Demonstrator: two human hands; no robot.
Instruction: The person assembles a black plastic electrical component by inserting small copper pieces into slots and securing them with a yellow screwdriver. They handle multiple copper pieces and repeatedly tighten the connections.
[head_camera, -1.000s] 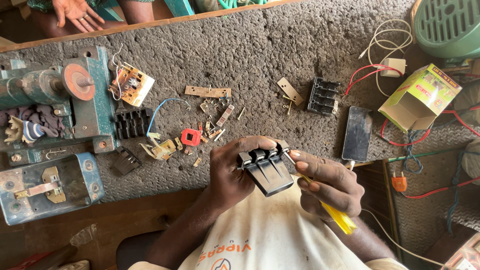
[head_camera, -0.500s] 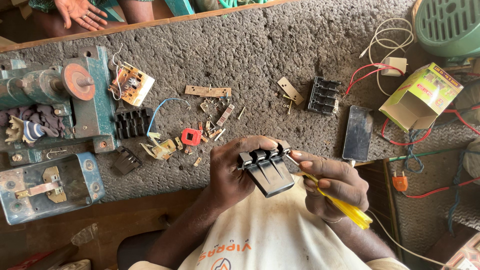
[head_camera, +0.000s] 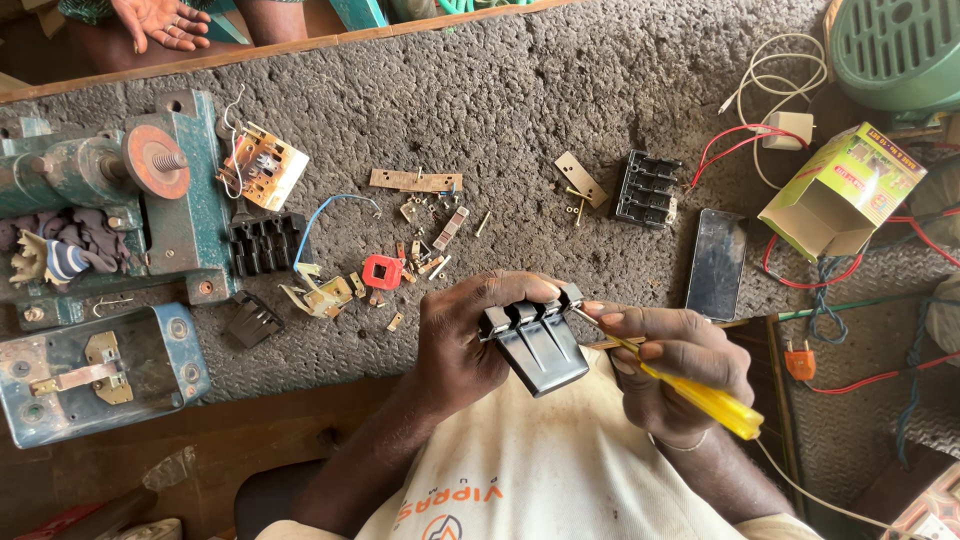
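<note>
Black switch block (head_camera: 537, 343) at lower centre: rigid, light plastic, probably brittle. Clamped by left hand (head_camera: 462, 345) along its edge; right hand (head_camera: 672, 372) closed on yellow screwdriver (head_camera: 700, 396).

place: small electrical repair workshop | evidence: rough grey tabletop (head_camera: 560, 90) strewn with switch parts (head_camera: 648, 189), circuit board (head_camera: 262, 166), loose wires (head_camera: 770, 70), screws; teal bench machine (head_camera: 110, 200); green fan housing (head_camera: 895, 50)

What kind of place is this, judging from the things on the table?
Probably a small electrical repair workshop. The left hand holds a black switch block and the right hand works on it with a yellow-handled screwdriver. Loose small parts, a circuit board and wires lie on the rough table.
</note>
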